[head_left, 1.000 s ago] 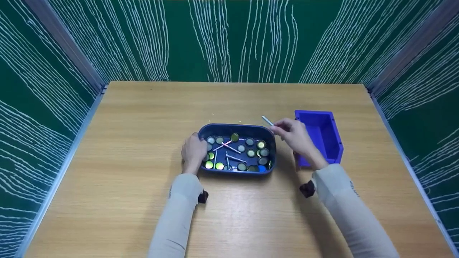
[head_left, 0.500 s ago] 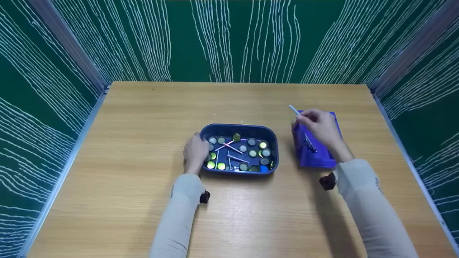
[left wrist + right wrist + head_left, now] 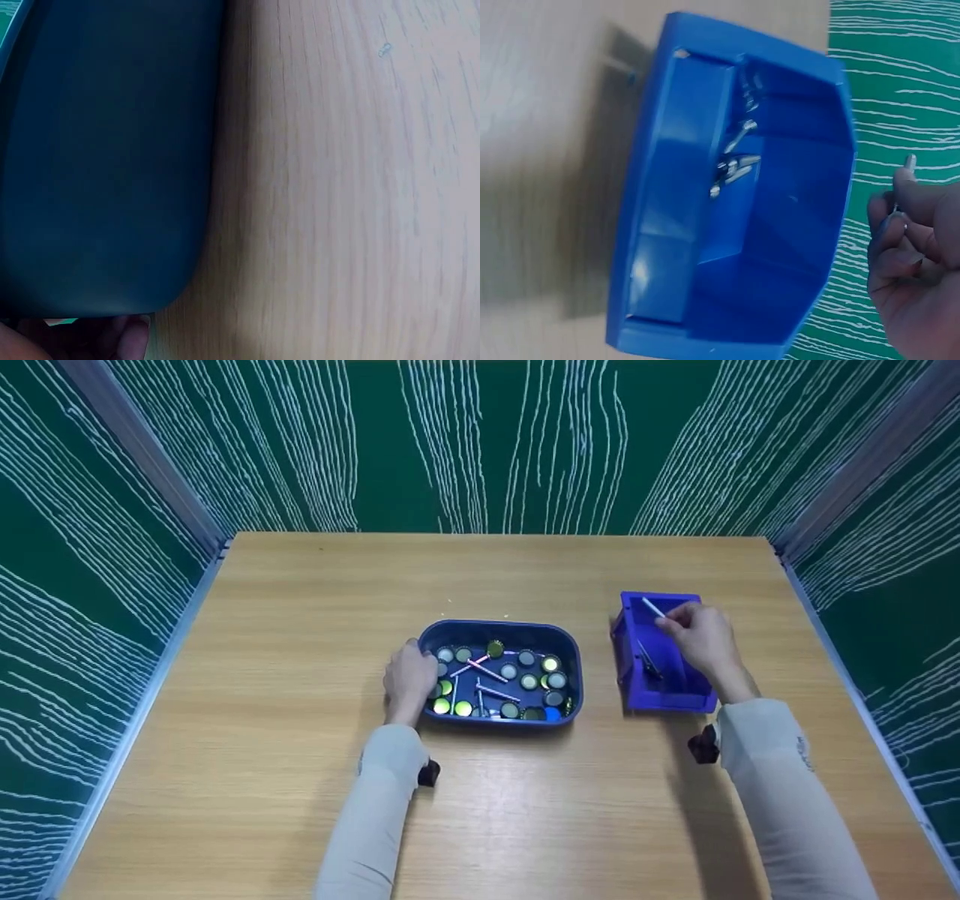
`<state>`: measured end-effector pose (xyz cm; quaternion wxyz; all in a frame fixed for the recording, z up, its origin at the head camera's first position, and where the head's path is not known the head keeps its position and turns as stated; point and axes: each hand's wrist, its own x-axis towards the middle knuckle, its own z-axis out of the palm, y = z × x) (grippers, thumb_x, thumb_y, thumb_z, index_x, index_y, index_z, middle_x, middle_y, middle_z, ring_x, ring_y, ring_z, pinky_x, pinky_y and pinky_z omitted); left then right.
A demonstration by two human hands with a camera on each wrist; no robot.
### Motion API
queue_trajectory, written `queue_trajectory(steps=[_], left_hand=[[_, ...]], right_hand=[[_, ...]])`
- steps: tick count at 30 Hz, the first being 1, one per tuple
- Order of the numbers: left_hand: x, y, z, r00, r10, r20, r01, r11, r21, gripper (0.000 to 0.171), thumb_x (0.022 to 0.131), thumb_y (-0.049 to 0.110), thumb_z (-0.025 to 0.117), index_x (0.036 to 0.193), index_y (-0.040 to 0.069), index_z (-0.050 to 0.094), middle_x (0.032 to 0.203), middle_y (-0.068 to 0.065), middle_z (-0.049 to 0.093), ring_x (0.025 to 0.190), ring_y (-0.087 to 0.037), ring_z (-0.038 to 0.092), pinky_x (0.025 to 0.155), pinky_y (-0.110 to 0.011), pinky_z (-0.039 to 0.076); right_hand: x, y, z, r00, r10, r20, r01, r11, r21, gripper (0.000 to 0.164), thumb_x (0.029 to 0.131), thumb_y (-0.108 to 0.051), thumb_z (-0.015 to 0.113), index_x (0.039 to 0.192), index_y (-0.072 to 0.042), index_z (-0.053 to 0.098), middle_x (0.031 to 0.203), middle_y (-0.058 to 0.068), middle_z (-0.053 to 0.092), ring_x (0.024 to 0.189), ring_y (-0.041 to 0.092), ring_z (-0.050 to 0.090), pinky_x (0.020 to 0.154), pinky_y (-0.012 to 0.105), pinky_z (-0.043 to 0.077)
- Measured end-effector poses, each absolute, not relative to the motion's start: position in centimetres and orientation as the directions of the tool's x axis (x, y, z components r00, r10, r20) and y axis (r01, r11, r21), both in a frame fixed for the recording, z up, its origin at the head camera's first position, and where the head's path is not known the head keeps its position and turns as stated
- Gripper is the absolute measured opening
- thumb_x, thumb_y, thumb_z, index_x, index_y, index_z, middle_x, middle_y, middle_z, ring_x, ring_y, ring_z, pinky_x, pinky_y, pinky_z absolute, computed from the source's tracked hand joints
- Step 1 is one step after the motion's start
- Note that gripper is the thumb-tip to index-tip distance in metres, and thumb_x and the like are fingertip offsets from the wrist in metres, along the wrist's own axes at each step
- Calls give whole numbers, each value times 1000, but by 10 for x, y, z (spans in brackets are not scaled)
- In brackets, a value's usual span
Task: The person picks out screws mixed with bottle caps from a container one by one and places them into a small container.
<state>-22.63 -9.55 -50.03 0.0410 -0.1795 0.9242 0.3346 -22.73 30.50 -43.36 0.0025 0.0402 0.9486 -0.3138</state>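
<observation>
My left hand [image 3: 410, 676] grips the left end of a dark blue tub [image 3: 499, 624]; in the left wrist view its fingertips [image 3: 133, 339] show against the tub's end wall. Inside the tub lie several bottle caps [image 3: 509, 670], gold, silver and one blue, among several thin metal bolts [image 3: 498, 692]. My right hand [image 3: 705, 639] pinches a slim silvery bolt [image 3: 652, 607] over the far part of a purple-blue bin [image 3: 631, 701]. Down in that bin lie several metal bolts [image 3: 735, 166], apart from the one in my fingers. The lower end of the held bolt is hidden by the fingers.
Both containers stand on a wooden table [image 3: 315, 607], with a gap of bare wood between them. Green walls [image 3: 675, 450] with white wavy lines rise behind and at both sides. Small pale specks lie behind the tub.
My right hand has moved right, from beside the tub's right end to over the bin, still pinching the bolt. My left hand has stayed on the tub.
</observation>
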Motion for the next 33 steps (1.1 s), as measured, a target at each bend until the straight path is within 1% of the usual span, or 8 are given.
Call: queue_trajectory(steps=[4, 7, 10, 12, 17, 22, 27, 33], left_hand=[[-226, -95, -501, -931, -307, -197, -362, 710, 604, 41, 97, 26, 46, 132, 7, 57, 124, -16, 66, 110, -36, 64, 92, -51, 49], [-225, -94, -502, -930, -315, -188, -363, 716, 596, 39, 97, 26, 47, 128, 7, 59, 123, -17, 67, 111, -38, 64, 90, -52, 50], [-225, -94, -502, -931, -318, -181, -361, 719, 594, 39, 97, 26, 46, 128, 7, 59, 124, -17, 66, 112, -39, 64, 90, -53, 50], [-225, -94, -501, -931, -318, -181, -361, 718, 594, 39, 97, 26, 46, 129, 7, 58, 124, -17, 66, 113, -39, 64, 90, -53, 50], [-225, -93, -500, -932, -308, -191, -360, 720, 593, 40, 97, 26, 46, 130, 7, 57, 125, -16, 66, 113, -39, 64, 91, -52, 50], [-225, -93, -500, -933, -305, -190, -357, 724, 590, 39, 97, 27, 46, 128, 7, 58, 122, -15, 67, 111, -37, 64, 91, -51, 50], [-226, -95, -500, -933, -310, -185, -358, 723, 591, 38, 96, 26, 47, 127, 6, 59, 120, -15, 67, 109, -37, 65, 90, -50, 50], [-227, -96, -500, -933, -308, -186, -356, 717, 600, 39, 96, 26, 47, 129, 6, 58, 120, -16, 67, 108, -36, 65, 90, -51, 50]], right_hand=[[-226, 306, -442, -999, 25, -38, 42, 844, -535, 31, 100, -21, 56, 108, 8, 64, 100, 25, 66, 84, 29, 59, 67, 33, 45], [-226, 307, -447, -1000, -23, -18, -11, 874, -486, 26, 97, -15, 60, 101, 10, 66, 98, 27, 68, 82, 32, 62, 70, 41, 48], [-226, 306, -453, -999, -49, -18, -36, 892, -451, 24, 96, -12, 59, 98, 11, 66, 96, 28, 68, 82, 33, 62, 75, 48, 50], [-227, 306, -457, -998, -56, -23, -41, 905, -424, 23, 95, -10, 59, 98, 12, 66, 96, 29, 68, 84, 36, 63, 77, 52, 50], [-225, 308, -467, -997, -57, -51, -36, 936, -350, 20, 92, -5, 56, 103, 10, 64, 102, 32, 67, 97, 47, 64, 83, 59, 49], [-224, 310, -472, -997, -48, -57, -25, 939, -343, 24, 85, 2, 53, 106, 10, 60, 105, 35, 63, 102, 53, 61, 85, 61, 48], [-225, 312, -470, -998, -56, -21, -45, 935, -352, 27, 82, 4, 51, 107, 11, 60, 105, 36, 63, 103, 52, 60, 88, 61, 48], [-225, 311, -466, -997, -69, 42, -79, 922, -380, 22, 86, 1, 51, 102, 12, 62, 100, 35, 66, 98, 51, 62, 86, 60, 48]])
